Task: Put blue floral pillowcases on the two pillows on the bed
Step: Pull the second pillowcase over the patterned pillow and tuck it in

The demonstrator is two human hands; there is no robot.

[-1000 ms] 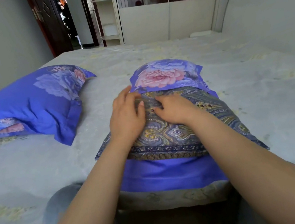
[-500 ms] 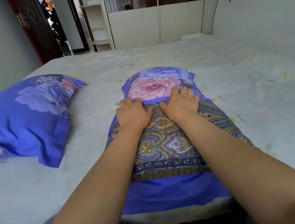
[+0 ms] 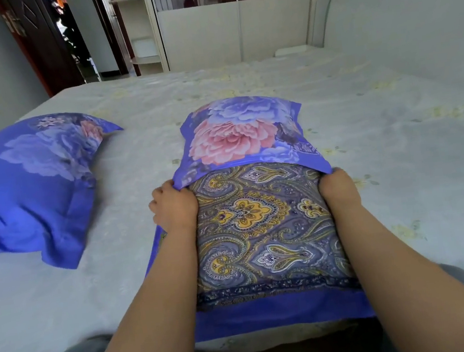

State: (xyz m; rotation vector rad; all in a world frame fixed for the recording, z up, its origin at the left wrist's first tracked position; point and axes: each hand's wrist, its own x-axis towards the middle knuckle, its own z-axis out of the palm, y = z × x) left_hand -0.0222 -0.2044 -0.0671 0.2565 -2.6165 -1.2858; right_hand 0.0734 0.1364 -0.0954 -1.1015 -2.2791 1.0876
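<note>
A pillow with a yellow and grey paisley cover [image 3: 263, 230] lies lengthwise in front of me on the bed [image 3: 383, 157]. A blue floral pillowcase [image 3: 237, 134] covers its far end, and its blue lower layer shows under the near end. My left hand [image 3: 174, 207] grips the pillowcase's open edge at the pillow's left side. My right hand [image 3: 339, 189] grips the same edge at the right side. A second pillow [image 3: 27, 183] in a blue floral pillowcase lies to the left.
The bed has a pale sheet with faint yellow flowers. A white headboard [image 3: 397, 9] stands at the right. A dark wooden door [image 3: 43, 50] and white shelves [image 3: 143, 31] are beyond the bed. My knees show at the bottom edge.
Both hands moved from the middle of the pillow's top outward to its sides and now grip the pillowcase's edge. The view has tilted and come closer.
</note>
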